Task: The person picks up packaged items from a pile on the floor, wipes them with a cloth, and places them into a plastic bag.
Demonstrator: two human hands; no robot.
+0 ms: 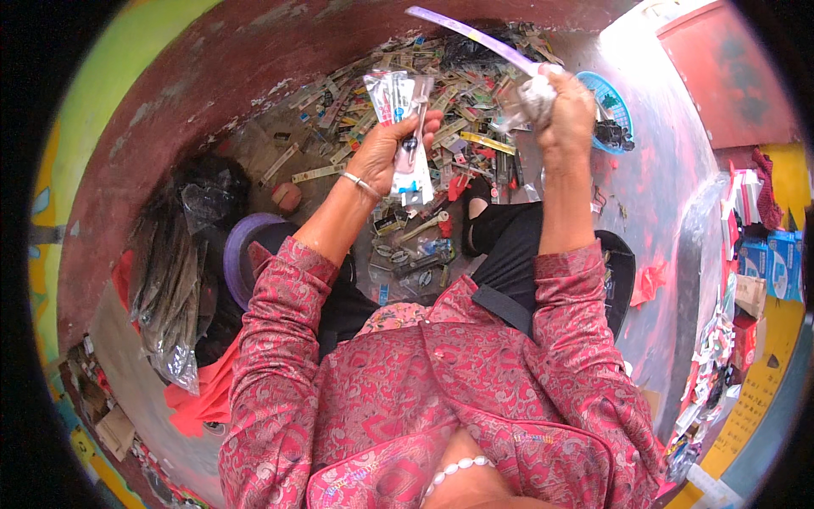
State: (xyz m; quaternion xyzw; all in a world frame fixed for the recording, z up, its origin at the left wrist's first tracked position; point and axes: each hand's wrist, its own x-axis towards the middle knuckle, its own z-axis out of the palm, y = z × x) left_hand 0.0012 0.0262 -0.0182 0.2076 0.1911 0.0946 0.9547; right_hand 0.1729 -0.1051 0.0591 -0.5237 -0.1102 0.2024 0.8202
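My left hand (379,158) is closed round a fanned bundle of slim packaged items (413,180), with white cards and clear plastic sleeves sticking out above and below the fingers. Raised to the right of it, my right hand (566,123) is slightly blurred by motion. Its fingers are wrapped round a crumpled whitish wad (536,100), cloth or plastic, I cannot tell which. From that same grip a long, thin purple strip (475,36) reaches up to the left. The two hands are apart, both above a floor strewn with similar packets (483,127).
A purple ring-shaped roll (242,254) rests by my left arm, near dark bundles in clear plastic (174,288). Red sheets (212,386) lie below them. At the far right of the litter stands a blue basket (623,106). A curved maroon wall (220,64) borders the floor.
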